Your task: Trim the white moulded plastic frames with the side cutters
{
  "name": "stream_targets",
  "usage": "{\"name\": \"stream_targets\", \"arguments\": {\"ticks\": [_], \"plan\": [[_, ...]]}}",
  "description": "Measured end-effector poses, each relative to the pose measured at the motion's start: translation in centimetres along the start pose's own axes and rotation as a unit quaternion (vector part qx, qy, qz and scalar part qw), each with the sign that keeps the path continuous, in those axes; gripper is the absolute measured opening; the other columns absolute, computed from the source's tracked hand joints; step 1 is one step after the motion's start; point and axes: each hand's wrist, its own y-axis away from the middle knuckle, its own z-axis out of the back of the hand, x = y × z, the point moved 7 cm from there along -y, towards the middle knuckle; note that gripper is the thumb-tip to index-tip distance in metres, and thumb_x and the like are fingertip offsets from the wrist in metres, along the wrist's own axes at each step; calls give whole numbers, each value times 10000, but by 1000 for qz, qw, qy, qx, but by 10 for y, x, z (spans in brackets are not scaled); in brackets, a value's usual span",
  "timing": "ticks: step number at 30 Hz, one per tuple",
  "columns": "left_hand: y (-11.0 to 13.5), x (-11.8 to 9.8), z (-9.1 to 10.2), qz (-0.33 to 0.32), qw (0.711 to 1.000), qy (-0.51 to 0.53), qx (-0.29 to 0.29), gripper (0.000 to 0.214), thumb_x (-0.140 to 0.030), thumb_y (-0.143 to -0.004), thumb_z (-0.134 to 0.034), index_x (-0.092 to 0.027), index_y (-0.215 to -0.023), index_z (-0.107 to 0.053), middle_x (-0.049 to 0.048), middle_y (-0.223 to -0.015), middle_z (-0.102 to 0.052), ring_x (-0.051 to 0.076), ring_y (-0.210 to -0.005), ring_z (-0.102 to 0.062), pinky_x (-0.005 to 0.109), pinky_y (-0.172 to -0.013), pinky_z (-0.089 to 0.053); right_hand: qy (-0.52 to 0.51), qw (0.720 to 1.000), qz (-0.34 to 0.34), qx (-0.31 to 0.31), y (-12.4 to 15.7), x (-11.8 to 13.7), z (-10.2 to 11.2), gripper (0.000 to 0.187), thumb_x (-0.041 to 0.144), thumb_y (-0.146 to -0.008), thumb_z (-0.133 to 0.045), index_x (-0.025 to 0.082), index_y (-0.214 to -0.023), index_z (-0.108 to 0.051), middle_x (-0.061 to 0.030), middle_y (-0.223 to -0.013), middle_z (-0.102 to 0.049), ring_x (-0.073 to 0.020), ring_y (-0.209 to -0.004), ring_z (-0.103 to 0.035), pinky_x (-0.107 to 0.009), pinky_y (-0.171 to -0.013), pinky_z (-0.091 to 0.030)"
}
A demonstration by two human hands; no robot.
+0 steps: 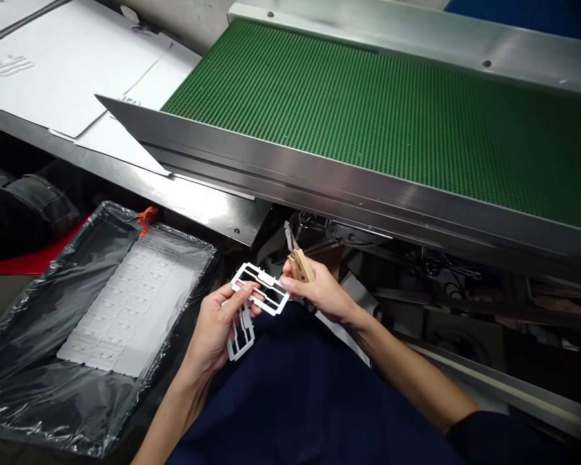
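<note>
My left hand [227, 316] is closed on white plastic frames, thumb on top. One white plastic frame [277, 307], with rectangular openings and a small tab on its edge, lies slanted across the fingers. A second white frame [242, 349] hangs below it, partly hidden by the hand. My right hand [319, 290] grips a pair of nippers [300, 263] with tan handles, their metal jaws pointing up and away from me. The right thumb and fingertips also touch the right end of the upper frame. Both hands are close together in front of my dark blue clothing.
Ahead runs a green ribbed conveyor belt [358, 97] with metal side rails [271, 161]. White sheets [77, 58] cover the table at left. A plastic-lined container [33, 374] at lower left holds a white sheet of flat parts [130, 303]; an orange tie [146, 219] is at its rim.
</note>
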Motion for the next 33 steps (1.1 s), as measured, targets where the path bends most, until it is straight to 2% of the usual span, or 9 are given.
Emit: {"name": "stream_targets", "arguments": {"ticks": [5,9,14,21,33], "plan": [[0,-1,2,1,1000,-12,0,284,-366,-767,-674,-116,-902,-656,47,-755,-649,95,-605,-582,155,-555,-480,4,1000,-3,-12,2,-2,-1,365,360,-667,-721,179,-880,-486,27,-732,-512,-88,-619,-467,-223,-575,-390],[-2,-14,13,-19,999,-28,-2,320,-415,-810,-604,-131,-952,-647,23,-678,-625,98,-578,-572,159,-528,-471,27,999,-6,-27,4,-2,2,355,345,-667,-723,177,-879,-494,26,-732,-528,-87,-624,-476,-220,-587,-390],[-7,-26,22,-6,995,-96,-3,282,-328,-681,-753,-140,-870,-661,24,-721,-655,96,-594,-574,151,-535,-469,-3,1000,-18,0,2,-7,1,318,311,-697,-707,170,-889,-497,23,-715,-537,-83,-606,-480,-220,-575,-401],[-9,-20,21,25,994,-100,-34,276,-290,-637,-785,-149,-830,-646,-1,-636,-639,84,-551,-566,130,-499,-446,-115,992,-33,40,-1,-7,-3,263,345,-757,-656,153,-763,-478,9,-652,-529,-79,-552,-475,-205,-508,-397],[-11,-14,22,28,994,-98,-41,292,-299,-628,-789,-143,-828,-645,3,-668,-630,77,-568,-562,131,-518,-452,-140,989,-42,38,-1,-13,-1,259,342,-751,-668,155,-759,-490,7,-638,-510,-82,-563,-482,-191,-486,-395]]}}
